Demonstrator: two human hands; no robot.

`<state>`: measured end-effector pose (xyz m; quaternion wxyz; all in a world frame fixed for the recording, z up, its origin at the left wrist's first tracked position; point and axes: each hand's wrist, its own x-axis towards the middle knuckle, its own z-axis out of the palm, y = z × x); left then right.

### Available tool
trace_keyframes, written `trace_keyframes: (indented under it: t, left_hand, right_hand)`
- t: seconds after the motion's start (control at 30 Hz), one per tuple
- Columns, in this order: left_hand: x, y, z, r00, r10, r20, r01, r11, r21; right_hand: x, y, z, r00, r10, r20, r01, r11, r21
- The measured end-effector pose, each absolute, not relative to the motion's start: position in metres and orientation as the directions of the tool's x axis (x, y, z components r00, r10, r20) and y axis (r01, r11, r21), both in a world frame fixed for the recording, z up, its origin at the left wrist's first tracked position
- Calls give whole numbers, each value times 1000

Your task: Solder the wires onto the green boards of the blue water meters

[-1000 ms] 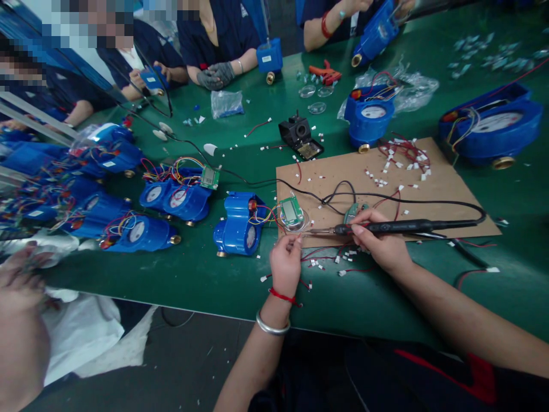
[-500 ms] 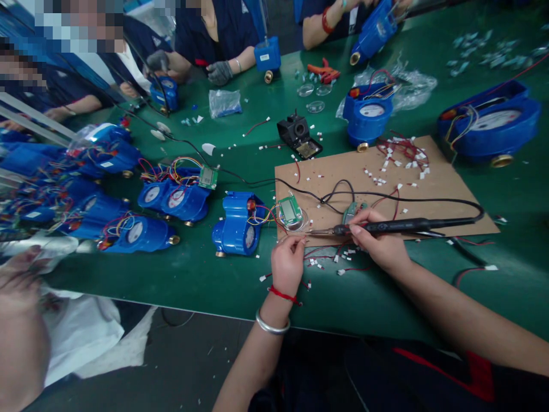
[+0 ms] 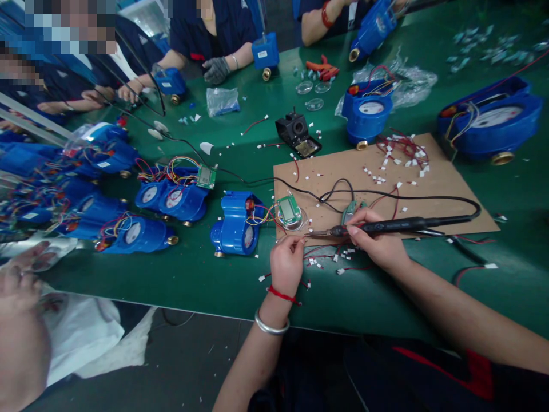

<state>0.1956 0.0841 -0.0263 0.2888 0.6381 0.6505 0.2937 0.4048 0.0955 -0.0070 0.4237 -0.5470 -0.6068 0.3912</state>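
My right hand (image 3: 381, 243) grips a black soldering iron (image 3: 386, 225) like a pen, its metal tip pointing left. My left hand (image 3: 287, 263) is closed in a pinch close to that tip, on a thin strand that looks like solder wire; its end is too fine to see clearly. Just beyond my left fingers, a green circuit board (image 3: 290, 210) with a small display lies over a loose coil of thin wire (image 3: 303, 222). Coloured leads join the board to a blue water meter (image 3: 235, 224) on the left. Green-handled cutters (image 3: 349, 212) lie behind my right fingers.
A cardboard sheet (image 3: 454, 200) lies on the green table (image 3: 206, 280). The iron's stand (image 3: 295, 134) is behind it. Red-black connector leads (image 3: 401, 151) lie in a pile. More blue meters (image 3: 135, 234) crowd the left and back right. Co-workers' hands (image 3: 217, 70) are across the table.
My hands hold nearly the same pose, tip and left fingers still close together. Across the table, a co-worker's gloved hand has left a blue meter, which now sits slightly farther right.
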Motion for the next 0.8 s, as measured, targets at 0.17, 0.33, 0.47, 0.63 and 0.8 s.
trace_keyframes:
  t: [0.17,0.33,0.47,0.63,0.8]
  left_hand:
    - [196,85,-25,-21,1000,10,657,6,754]
    - [195,85,-26,-19,1000,16,659,0,752]
    - [194,84,-27,-21,1000,0,634,13,773]
    - [192,81,-25,-35,998,-61,589,70,805]
    - [185,78,-17,-42,995,-88,435,98,895]
  right_hand:
    - [405,95,-7,-43,995,91,327,100,-940]
    - [404,95,-6,-34,995,90,317,96,-944]
    - [405,93,-8,-16,997,74,264,76,-961]
    - [405,93,-12,33,997,69,100,65,-993]
    - [402,94,-5,171,976,139,-47,149,-988]
